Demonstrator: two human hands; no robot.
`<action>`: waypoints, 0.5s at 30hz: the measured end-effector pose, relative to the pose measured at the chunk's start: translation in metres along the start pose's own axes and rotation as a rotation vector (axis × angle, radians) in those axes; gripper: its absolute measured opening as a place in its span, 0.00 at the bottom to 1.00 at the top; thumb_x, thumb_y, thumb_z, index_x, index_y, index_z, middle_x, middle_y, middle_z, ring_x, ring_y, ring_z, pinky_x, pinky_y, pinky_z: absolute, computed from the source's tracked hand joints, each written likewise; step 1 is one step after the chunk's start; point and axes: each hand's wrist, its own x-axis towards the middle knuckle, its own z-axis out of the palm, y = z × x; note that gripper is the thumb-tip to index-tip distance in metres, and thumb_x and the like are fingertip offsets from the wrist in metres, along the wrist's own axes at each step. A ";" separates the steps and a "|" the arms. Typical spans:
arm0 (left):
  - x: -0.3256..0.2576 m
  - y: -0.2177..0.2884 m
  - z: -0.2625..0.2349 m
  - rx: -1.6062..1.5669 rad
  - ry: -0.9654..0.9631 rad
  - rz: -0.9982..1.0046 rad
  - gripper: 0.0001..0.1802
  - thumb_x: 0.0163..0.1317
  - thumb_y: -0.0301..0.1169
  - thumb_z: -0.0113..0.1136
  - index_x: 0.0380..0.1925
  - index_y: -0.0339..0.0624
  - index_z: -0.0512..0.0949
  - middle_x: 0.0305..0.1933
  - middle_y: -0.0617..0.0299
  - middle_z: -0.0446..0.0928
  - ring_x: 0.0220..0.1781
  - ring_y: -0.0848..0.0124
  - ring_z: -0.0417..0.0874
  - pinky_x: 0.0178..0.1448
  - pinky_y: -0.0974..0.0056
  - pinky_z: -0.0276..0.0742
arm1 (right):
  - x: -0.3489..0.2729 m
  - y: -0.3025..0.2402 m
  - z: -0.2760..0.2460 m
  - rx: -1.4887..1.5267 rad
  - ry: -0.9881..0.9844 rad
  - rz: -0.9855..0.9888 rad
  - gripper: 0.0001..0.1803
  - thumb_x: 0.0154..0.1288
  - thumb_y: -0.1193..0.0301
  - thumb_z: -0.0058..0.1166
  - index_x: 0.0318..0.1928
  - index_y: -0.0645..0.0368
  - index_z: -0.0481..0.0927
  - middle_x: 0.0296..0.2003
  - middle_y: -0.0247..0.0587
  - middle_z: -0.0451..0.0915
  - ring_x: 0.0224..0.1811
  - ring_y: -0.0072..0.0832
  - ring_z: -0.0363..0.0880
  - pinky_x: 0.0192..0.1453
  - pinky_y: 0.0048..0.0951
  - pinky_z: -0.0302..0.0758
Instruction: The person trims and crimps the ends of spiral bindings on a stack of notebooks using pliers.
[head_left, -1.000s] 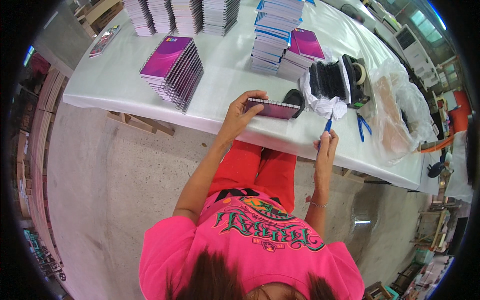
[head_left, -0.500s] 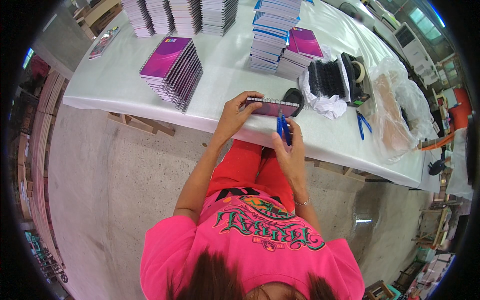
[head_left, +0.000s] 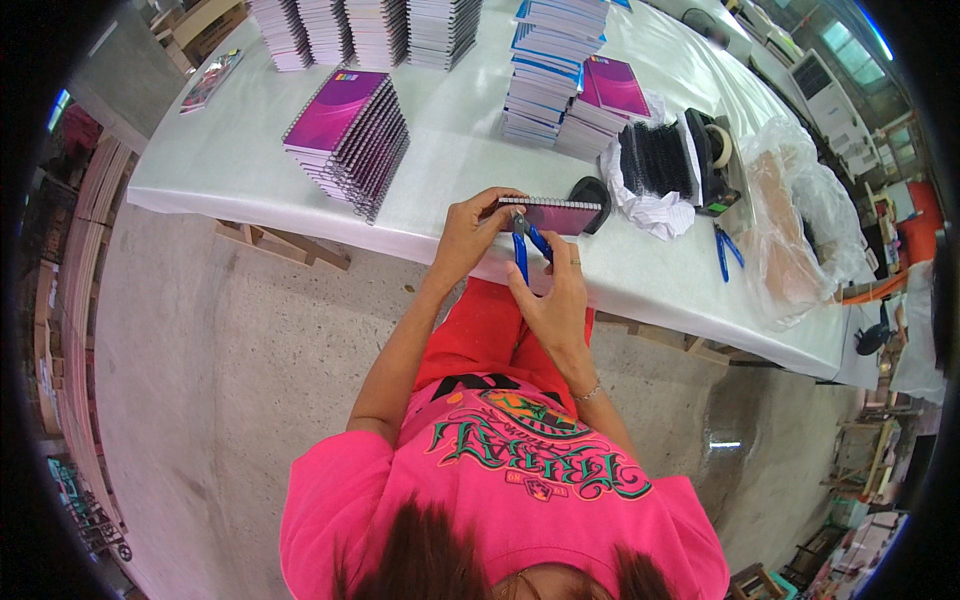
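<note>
A purple spiral-bound notebook (head_left: 560,217) is held at the table's near edge, its wire coil along the top. My left hand (head_left: 470,235) grips its left end, fingers closed around it. In my right hand (head_left: 556,305) is a pair of blue-handled pliers (head_left: 523,250), handles spread apart. The pliers' jaws are at the left end of the coil, beside my left fingertips; whether they touch the wire I cannot tell. Behind the notebook's right end lies a black rounded object (head_left: 592,200) whose kind is unclear.
A stack of purple notebooks (head_left: 350,140) stands left on the white-covered table (head_left: 450,130). Taller book stacks (head_left: 550,70) rise behind. To the right are black wire coils (head_left: 655,160) on white paper, a tape dispenser (head_left: 715,160), other blue pliers (head_left: 727,252) and a plastic bag (head_left: 790,220).
My right hand has moved left with the pliers, from the middle of the notebook to its left end. The plier handles have spread wider. My left hand keeps its hold.
</note>
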 end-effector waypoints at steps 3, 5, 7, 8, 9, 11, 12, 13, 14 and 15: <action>-0.006 0.012 0.003 -0.035 0.039 -0.007 0.11 0.67 0.23 0.56 0.47 0.33 0.81 0.40 0.58 0.85 0.40 0.78 0.84 0.41 0.72 0.80 | 0.001 -0.004 0.001 -0.011 -0.002 -0.022 0.30 0.58 0.65 0.66 0.57 0.63 0.71 0.41 0.46 0.73 0.37 0.37 0.72 0.42 0.34 0.71; -0.009 0.021 0.003 0.026 0.036 0.000 0.12 0.67 0.21 0.54 0.48 0.33 0.81 0.40 0.59 0.85 0.43 0.76 0.85 0.44 0.72 0.80 | 0.001 -0.007 0.001 -0.011 0.014 -0.052 0.30 0.58 0.65 0.66 0.58 0.63 0.72 0.40 0.45 0.73 0.37 0.36 0.72 0.41 0.35 0.71; -0.013 0.026 0.002 0.088 0.035 0.007 0.13 0.67 0.20 0.53 0.49 0.33 0.81 0.41 0.60 0.84 0.46 0.75 0.85 0.47 0.71 0.80 | 0.001 -0.014 -0.003 0.006 -0.015 -0.023 0.30 0.57 0.64 0.66 0.57 0.64 0.72 0.42 0.49 0.75 0.42 0.43 0.74 0.46 0.39 0.73; -0.015 0.028 0.002 0.121 0.057 0.014 0.13 0.67 0.20 0.53 0.48 0.33 0.81 0.40 0.60 0.85 0.46 0.76 0.85 0.47 0.72 0.80 | 0.001 -0.018 -0.005 0.024 -0.044 0.005 0.30 0.57 0.63 0.66 0.56 0.65 0.73 0.44 0.53 0.76 0.47 0.50 0.77 0.50 0.44 0.74; -0.016 0.030 0.001 0.153 0.079 0.021 0.13 0.66 0.20 0.53 0.48 0.34 0.82 0.39 0.60 0.85 0.45 0.76 0.85 0.46 0.73 0.79 | 0.001 -0.020 -0.005 0.026 -0.046 0.004 0.30 0.57 0.63 0.66 0.56 0.65 0.73 0.44 0.53 0.76 0.47 0.50 0.77 0.50 0.44 0.74; -0.019 0.033 0.002 0.160 0.094 0.031 0.13 0.66 0.20 0.54 0.48 0.34 0.82 0.39 0.60 0.85 0.45 0.76 0.85 0.46 0.73 0.79 | 0.000 -0.022 -0.005 0.035 -0.045 0.013 0.30 0.57 0.63 0.66 0.56 0.64 0.73 0.44 0.52 0.77 0.46 0.48 0.78 0.49 0.43 0.75; -0.020 0.035 0.002 0.167 0.110 0.041 0.13 0.66 0.21 0.54 0.48 0.34 0.82 0.38 0.59 0.85 0.45 0.76 0.86 0.45 0.73 0.79 | -0.001 -0.021 -0.005 0.035 -0.046 0.013 0.30 0.57 0.63 0.66 0.56 0.64 0.73 0.44 0.52 0.77 0.46 0.48 0.78 0.49 0.43 0.75; -0.021 0.037 0.003 0.168 0.110 0.041 0.13 0.66 0.21 0.54 0.48 0.34 0.82 0.38 0.59 0.85 0.45 0.76 0.86 0.45 0.73 0.79 | -0.002 -0.020 -0.004 0.041 -0.026 -0.009 0.29 0.57 0.65 0.67 0.57 0.63 0.74 0.40 0.46 0.75 0.39 0.39 0.75 0.42 0.37 0.73; -0.022 0.039 0.004 0.195 0.121 0.058 0.13 0.66 0.21 0.54 0.48 0.34 0.81 0.38 0.59 0.86 0.44 0.77 0.85 0.44 0.73 0.79 | -0.002 -0.019 -0.003 0.046 -0.006 -0.031 0.29 0.56 0.67 0.68 0.57 0.61 0.74 0.37 0.41 0.73 0.31 0.30 0.71 0.35 0.30 0.71; -0.022 0.040 0.004 0.221 0.131 0.075 0.13 0.66 0.20 0.54 0.49 0.35 0.81 0.37 0.59 0.86 0.43 0.78 0.85 0.43 0.74 0.79 | -0.003 -0.019 -0.003 0.046 -0.006 -0.031 0.29 0.56 0.67 0.68 0.57 0.61 0.74 0.37 0.41 0.73 0.31 0.30 0.71 0.35 0.30 0.71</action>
